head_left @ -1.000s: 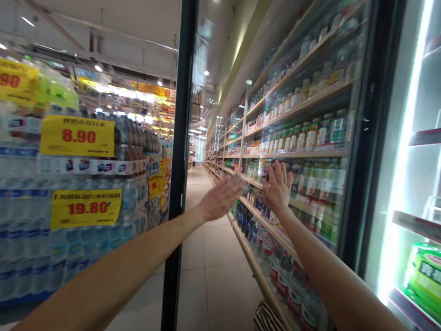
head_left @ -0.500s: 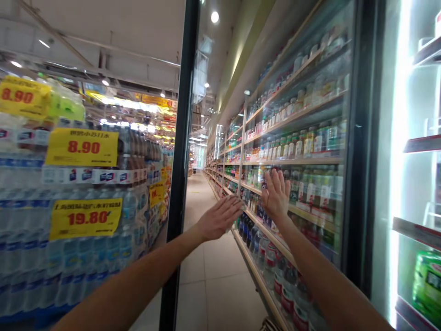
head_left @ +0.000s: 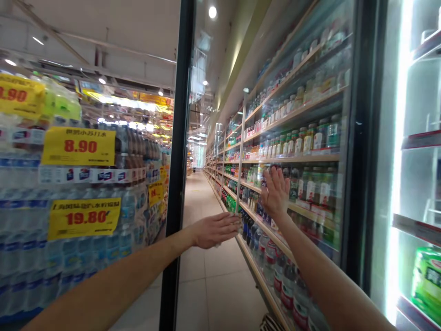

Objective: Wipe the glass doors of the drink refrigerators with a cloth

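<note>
Both my hands lie against a tall glass door (head_left: 213,184) with a black frame. My left hand (head_left: 215,230) is at the middle, its fingers straight and together, pointing right. A thin pale cloth (head_left: 240,221) peeks out at the fingertips and under the palm, mostly hidden by the hand. To its right and higher up, my right hand (head_left: 275,191) rests flat with fingers up and slightly spread, holding nothing. Through or in the glass, shelves of bottled drinks (head_left: 310,140) show behind the right hand.
Shrink-wrapped water bottles (head_left: 82,253) are stacked at the left with yellow price signs (head_left: 79,146). On the right, a lit cooler interior (head_left: 422,184) has shelves and a green package (head_left: 427,280). A tiled floor (head_left: 223,294) runs below. Something striped (head_left: 270,323) sits at the bottom edge.
My left hand has slid down the glass with its cloth, and its fingers now point more level. My right hand has stayed in nearly the same place.
</note>
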{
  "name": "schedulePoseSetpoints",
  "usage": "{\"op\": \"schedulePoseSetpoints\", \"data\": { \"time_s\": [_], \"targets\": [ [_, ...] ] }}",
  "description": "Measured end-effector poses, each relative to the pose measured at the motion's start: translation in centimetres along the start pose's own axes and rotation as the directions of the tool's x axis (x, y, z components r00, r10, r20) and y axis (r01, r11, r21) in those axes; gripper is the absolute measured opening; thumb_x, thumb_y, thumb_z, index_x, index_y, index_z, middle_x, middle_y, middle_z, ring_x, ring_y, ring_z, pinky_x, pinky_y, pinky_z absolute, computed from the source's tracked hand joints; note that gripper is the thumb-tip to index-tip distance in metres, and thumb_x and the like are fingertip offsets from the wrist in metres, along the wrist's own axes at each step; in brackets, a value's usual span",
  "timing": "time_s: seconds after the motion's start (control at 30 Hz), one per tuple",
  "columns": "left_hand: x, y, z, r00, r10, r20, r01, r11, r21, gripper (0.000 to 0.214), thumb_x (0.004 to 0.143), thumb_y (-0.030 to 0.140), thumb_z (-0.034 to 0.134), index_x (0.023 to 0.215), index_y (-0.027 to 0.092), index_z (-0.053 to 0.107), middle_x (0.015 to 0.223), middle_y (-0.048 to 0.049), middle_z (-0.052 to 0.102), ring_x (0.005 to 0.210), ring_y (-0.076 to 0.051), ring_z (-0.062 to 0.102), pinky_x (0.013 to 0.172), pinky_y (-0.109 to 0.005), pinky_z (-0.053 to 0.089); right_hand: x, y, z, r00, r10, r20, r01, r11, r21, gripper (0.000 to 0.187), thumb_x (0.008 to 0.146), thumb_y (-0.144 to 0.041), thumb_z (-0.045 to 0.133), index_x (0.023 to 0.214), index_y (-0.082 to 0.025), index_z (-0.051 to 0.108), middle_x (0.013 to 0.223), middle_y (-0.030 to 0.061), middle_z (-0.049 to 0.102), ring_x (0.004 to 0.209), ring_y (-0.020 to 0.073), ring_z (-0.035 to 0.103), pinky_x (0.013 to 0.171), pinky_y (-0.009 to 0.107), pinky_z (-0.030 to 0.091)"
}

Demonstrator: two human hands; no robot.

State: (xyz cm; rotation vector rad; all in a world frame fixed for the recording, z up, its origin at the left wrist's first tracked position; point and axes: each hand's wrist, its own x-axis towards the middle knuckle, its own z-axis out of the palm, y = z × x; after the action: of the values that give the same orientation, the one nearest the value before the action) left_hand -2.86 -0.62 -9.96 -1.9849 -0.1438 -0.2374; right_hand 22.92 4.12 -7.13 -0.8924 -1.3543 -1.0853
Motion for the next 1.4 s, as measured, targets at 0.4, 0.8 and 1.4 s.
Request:
{"op": "schedulePoseSetpoints", "data": {
  "time_s": [0.4,0.8,1.4],
  "targets": [
    [5.4,-3.0,-0.9,0.973,-0.225,-0.052,0.226,0.974,0.012,0.047,0.085,0.023,0.040,0.131,0.015,0.040,0.143,-0.0067,0.036,0.137,-0.022,0.019,0.113,-0.041,0.017,-0.1,0.0,-0.1,1.000,-0.021,-0.023,0.020,0.999,-0.028,0.049,0.088,-0.031,0.034,0.136,-0.020,0.037,0.141,0.0111,0.038,0.135,0.0241,0.024,0.107,0.047,0.019],
    [3.7,-3.4,-1.4,0.949,-0.305,-0.083,0.308,0.951,0.021,0.052,0.084,0.022,0.041,0.135,0.014,0.034,0.144,-0.0093,0.034,0.138,-0.023,0.015,0.113,-0.043,0.016,-0.1,0.1,0.0,1.000,-0.014,-0.025,0.014,1.000,-0.005,0.051,0.087,-0.029,0.035,0.138,-0.023,0.032,0.143,0.0098,0.035,0.136,0.0240,0.023,0.107,0.048,0.018],
    [6.3,2.0,1.8,0.998,0.059,0.034,-0.056,0.993,-0.105,0.046,0.084,0.026,0.041,0.128,0.014,0.045,0.141,-0.0054,0.039,0.136,-0.020,0.023,0.112,-0.037,0.022,-0.6,1.4,-0.3,0.997,-0.081,-0.003,0.081,0.991,0.109,0.052,0.087,-0.031,0.031,0.138,-0.022,0.034,0.143,0.0093,0.036,0.136,0.0244,0.023,0.107,0.048,0.020]
  ]
}}
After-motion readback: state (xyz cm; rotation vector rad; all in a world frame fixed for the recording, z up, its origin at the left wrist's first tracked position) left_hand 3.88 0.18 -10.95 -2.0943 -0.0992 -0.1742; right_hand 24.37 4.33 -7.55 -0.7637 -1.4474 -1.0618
